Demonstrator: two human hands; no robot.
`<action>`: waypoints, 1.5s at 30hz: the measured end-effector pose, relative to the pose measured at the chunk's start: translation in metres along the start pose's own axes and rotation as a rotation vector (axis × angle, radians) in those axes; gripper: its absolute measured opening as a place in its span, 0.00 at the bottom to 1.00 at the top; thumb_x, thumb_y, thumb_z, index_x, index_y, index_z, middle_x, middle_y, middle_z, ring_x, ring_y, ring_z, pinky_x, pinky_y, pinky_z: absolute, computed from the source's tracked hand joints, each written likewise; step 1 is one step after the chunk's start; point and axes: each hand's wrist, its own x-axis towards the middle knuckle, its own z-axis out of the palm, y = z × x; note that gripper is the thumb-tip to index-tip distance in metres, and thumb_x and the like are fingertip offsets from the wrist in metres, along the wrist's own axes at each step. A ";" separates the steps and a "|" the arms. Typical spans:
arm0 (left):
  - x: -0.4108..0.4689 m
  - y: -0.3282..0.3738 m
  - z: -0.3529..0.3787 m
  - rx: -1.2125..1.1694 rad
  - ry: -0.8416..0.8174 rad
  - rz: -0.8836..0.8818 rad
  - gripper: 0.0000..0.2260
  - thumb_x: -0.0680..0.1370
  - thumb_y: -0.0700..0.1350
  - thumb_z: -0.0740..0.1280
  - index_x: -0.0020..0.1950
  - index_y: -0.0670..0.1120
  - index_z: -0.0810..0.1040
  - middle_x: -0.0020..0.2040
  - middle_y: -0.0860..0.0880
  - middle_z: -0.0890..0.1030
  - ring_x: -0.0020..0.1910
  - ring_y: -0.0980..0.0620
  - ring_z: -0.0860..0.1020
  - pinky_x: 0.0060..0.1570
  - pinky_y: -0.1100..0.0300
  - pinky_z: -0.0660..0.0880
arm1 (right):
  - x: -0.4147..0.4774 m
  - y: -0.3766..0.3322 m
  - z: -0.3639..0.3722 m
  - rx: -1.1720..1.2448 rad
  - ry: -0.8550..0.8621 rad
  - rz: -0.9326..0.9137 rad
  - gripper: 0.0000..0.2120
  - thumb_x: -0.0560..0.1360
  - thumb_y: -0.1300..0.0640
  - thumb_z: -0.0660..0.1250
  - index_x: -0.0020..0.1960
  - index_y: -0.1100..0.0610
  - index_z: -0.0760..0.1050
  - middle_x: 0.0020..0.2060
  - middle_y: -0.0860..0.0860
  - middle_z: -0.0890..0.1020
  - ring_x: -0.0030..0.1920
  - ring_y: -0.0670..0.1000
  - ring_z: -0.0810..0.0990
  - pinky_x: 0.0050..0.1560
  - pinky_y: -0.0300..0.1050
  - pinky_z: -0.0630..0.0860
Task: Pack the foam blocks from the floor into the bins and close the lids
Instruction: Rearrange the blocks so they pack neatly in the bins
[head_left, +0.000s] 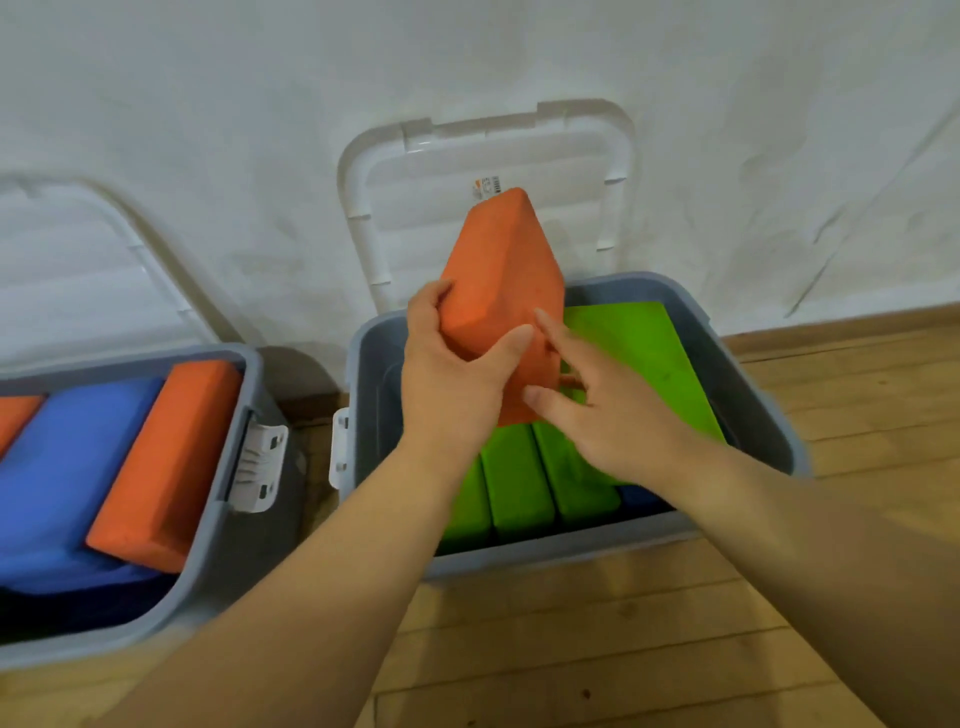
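Both bare forearms reach forward over the near rim of the right-hand grey bin (769, 415). The left hand (452, 374) grips the lower end of an orange foam block (504, 270), thumb across its front, fingers curled round its left edge. The right hand (608, 415) lays fairly straight fingers against the block's lower right side. The block tilts above green blocks (519, 483) in the bin, its top before the raised white lid (498, 156).
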 end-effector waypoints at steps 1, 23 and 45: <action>0.003 -0.003 -0.003 0.047 0.047 0.023 0.32 0.72 0.53 0.77 0.72 0.61 0.65 0.63 0.56 0.75 0.58 0.56 0.78 0.56 0.50 0.80 | 0.002 0.001 0.000 -0.102 0.004 -0.021 0.38 0.76 0.40 0.68 0.80 0.35 0.52 0.75 0.43 0.70 0.72 0.46 0.69 0.72 0.47 0.68; 0.006 -0.035 0.009 0.557 -0.115 0.007 0.53 0.74 0.52 0.73 0.76 0.71 0.30 0.64 0.48 0.64 0.57 0.41 0.76 0.51 0.47 0.78 | 0.006 0.059 -0.012 -0.732 -0.094 0.328 0.37 0.76 0.25 0.50 0.80 0.36 0.46 0.82 0.42 0.49 0.81 0.60 0.46 0.74 0.74 0.47; 0.099 -0.063 0.068 0.954 -0.285 -0.154 0.34 0.81 0.67 0.56 0.82 0.63 0.45 0.74 0.34 0.65 0.69 0.30 0.70 0.67 0.41 0.67 | 0.012 0.075 -0.022 -0.662 -0.039 0.384 0.35 0.77 0.27 0.49 0.80 0.38 0.50 0.82 0.47 0.49 0.79 0.66 0.44 0.72 0.73 0.57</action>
